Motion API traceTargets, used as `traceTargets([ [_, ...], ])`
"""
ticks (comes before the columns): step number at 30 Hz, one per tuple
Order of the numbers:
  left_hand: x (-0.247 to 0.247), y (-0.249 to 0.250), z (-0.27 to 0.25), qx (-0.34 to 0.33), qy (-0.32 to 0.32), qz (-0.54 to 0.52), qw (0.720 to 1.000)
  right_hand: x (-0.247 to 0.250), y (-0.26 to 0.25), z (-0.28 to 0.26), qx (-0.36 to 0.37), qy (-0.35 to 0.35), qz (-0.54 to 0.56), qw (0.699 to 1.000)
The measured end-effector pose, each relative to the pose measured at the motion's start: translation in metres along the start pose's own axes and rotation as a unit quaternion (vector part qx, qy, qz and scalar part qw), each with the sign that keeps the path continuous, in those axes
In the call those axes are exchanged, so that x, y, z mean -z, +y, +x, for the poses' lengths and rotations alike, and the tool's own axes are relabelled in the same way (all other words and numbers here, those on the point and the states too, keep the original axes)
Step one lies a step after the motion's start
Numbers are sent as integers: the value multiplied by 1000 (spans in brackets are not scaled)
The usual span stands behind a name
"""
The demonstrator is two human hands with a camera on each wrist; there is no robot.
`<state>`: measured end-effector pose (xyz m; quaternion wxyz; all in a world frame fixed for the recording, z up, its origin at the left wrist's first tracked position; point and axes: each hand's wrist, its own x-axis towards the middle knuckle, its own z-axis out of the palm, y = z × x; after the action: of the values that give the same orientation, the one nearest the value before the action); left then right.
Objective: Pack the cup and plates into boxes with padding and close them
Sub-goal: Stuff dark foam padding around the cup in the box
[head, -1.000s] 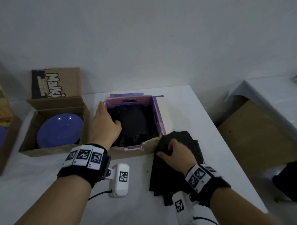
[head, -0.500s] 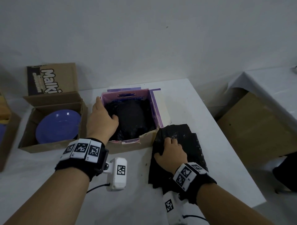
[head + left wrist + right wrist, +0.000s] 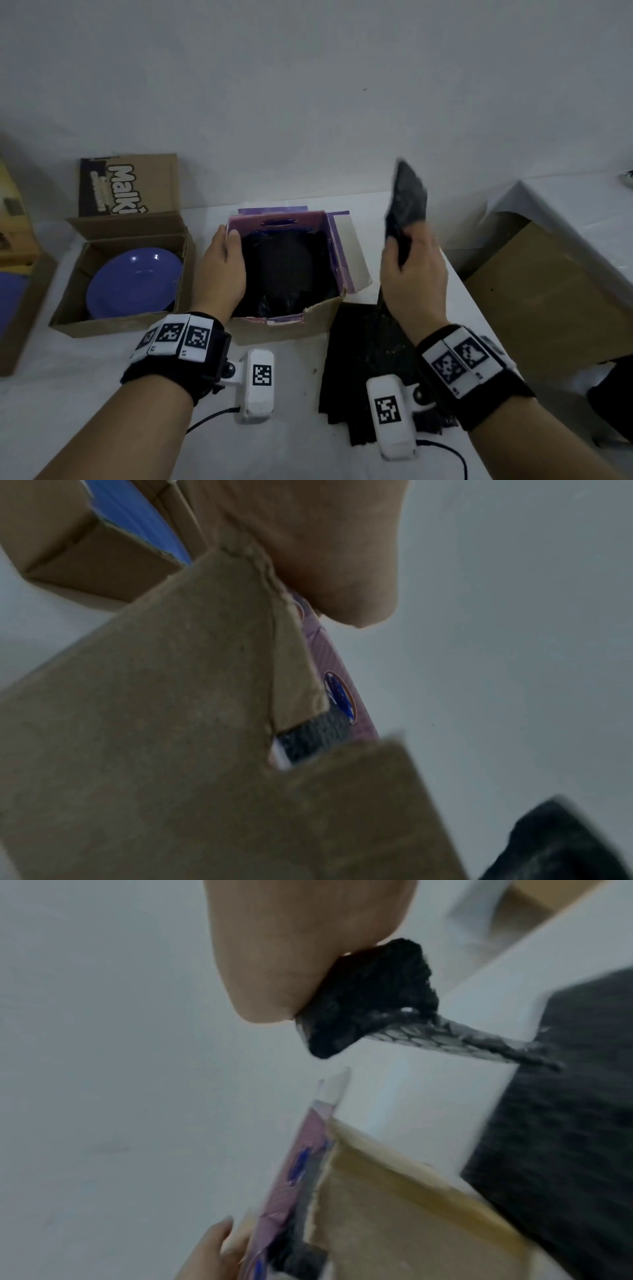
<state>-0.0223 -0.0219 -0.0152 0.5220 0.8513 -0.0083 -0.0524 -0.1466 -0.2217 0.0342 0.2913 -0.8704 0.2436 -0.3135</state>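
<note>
1. The right hand (image 3: 412, 274) pinches a black padding sheet (image 3: 407, 198), lifted above the stack of sheets (image 3: 359, 359) on the table (image 3: 85, 394).
2. The sheet looks light and limp; gripping an edge should suffice.
3. The left hand (image 3: 222, 270) lies with straight fingers on the left wall of the pink-lined box (image 3: 335, 253), steadying it.
4. Black padding hides the box's contents; both wrist views are blurred.

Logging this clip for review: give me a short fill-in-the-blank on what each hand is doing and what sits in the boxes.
1. The right hand lifts a black padding sheet off the ____ of sheets.
2. The left hand rests on the ____-lined box.
3. The brown box to its left holds a ____ plate.

Missing: stack; purple; blue
</note>
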Motion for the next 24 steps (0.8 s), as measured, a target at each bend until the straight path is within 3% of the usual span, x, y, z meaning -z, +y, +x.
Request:
traceTargets([
  [3,1,-5,6,59,-13,-153,986,-19,-40,8,181,-64,-69,979],
  [5,1,-14,12,107,-37,-256,960,-39,-54,2,245,-139,-133,950],
  [7,2,-16,14,125,-53,-308,942,-57,-59,-9,254,-248,-197,914],
  [10,7,-22,22,133,-48,-295,945,-70,-58,-17,222,-420,-259,841],
  [14,19,-51,43,154,-38,-221,962,-70,-53,-16,241,-498,-209,806],
  [15,24,-38,35,146,-29,-172,974,-67,-52,-15,239,-501,-179,812],
  [17,31,-3,17,33,26,-19,999,-62,-51,-11,219,-444,-94,864],
  [18,33,9,12,-47,79,83,992,-63,-48,-6,215,-374,-55,900],
  [20,32,38,3,-217,167,202,940,-65,-39,7,167,-225,-43,959],
  [22,22,57,2,-303,119,261,909,-65,-29,19,51,-172,-66,982],
  [24,7,69,-5,-298,24,353,886,-67,-18,23,-81,-239,-57,966],
])
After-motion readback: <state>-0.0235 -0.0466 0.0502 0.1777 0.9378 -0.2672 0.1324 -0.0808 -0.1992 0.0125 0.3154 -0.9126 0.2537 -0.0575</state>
